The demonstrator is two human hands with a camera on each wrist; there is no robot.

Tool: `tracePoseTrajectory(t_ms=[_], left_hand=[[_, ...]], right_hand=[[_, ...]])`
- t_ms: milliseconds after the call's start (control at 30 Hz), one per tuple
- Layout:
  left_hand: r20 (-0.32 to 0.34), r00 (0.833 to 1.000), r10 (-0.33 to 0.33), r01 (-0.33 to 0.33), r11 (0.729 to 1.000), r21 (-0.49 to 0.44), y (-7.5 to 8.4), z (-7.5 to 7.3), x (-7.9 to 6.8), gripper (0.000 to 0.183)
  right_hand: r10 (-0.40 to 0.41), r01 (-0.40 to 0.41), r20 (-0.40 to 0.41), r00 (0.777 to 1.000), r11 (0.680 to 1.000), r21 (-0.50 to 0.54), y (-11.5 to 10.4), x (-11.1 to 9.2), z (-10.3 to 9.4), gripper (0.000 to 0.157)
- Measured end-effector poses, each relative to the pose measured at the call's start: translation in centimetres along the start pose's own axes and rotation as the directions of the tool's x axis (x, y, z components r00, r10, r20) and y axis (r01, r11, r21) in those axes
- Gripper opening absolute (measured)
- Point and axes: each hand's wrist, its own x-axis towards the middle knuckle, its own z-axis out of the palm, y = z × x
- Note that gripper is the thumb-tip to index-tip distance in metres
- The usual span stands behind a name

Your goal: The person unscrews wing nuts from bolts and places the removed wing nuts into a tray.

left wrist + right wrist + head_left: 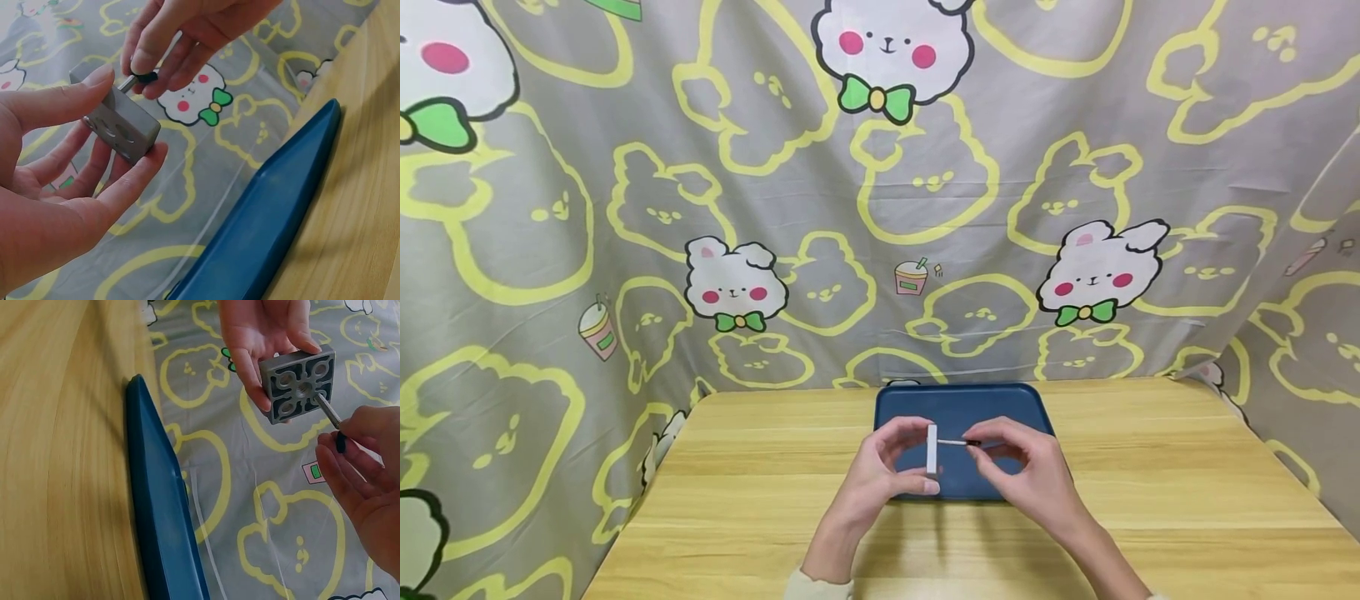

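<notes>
My left hand (880,462) grips a square grey metal block (302,387) by its edges, thumb on one side and fingers on the opposite one. The block stands on edge above the tray, its ribbed face with several round holes turned towards my right hand (1037,467). Between thumb and fingertips, the right hand pinches the black end (341,442) of a thin silver threaded bolt (327,411). In the head view the bolt lies nearly level, its free end right at the block's face. The right wrist view shows that end overlapping the lower right hole area.
Beneath both hands a blue tray (958,492) with a raised rim lies on the wooden table (760,500). A grey curtain (820,200) with yellow outlines and white rabbit faces hangs behind the table and along its sides.
</notes>
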Motion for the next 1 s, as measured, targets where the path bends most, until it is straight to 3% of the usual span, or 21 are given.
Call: tracePoseTrajectory(t_ms=[167, 333, 567, 800, 1000], left_hand=[[-0.01, 1.0, -0.013, 0.013, 0.997, 0.072, 0.0, -0.1, 0.2, 0.071], [0.008, 1.0, -0.008, 0.007, 0.996, 0.084, -0.3, -0.2, 0.3, 0.07], [0.078, 0.997, -0.018, 0.011, 0.995, 0.095, -1.0, -0.1, 0.0, 0.069], [0.109, 0.993, -0.051, 0.036, 0.99, 0.14, -0.8, 0.5, -0.1, 0.068], [0.202, 0.975, -0.09, 0.052, 0.981, 0.187, -1.1, 1.4, 0.0, 0.062]], right_hand=[[-0.026, 0.024, -0.032, 0.999, 0.999, -0.047, 0.3, 0.0, 0.0, 0.029], [0.017, -0.021, -0.048, 0.999, 0.996, -0.085, 1.1, -0.1, -0.1, 0.028], [0.128, -0.131, -0.03, 0.991, 0.978, -0.161, 2.1, -0.5, -0.4, 0.024], [0.16, -0.162, -0.028, 0.987, 0.969, -0.188, 2.9, -0.6, -0.7, 0.019], [0.173, -0.177, -0.036, 0.984, 0.958, -0.226, 3.7, -0.6, -1.1, 0.022]])
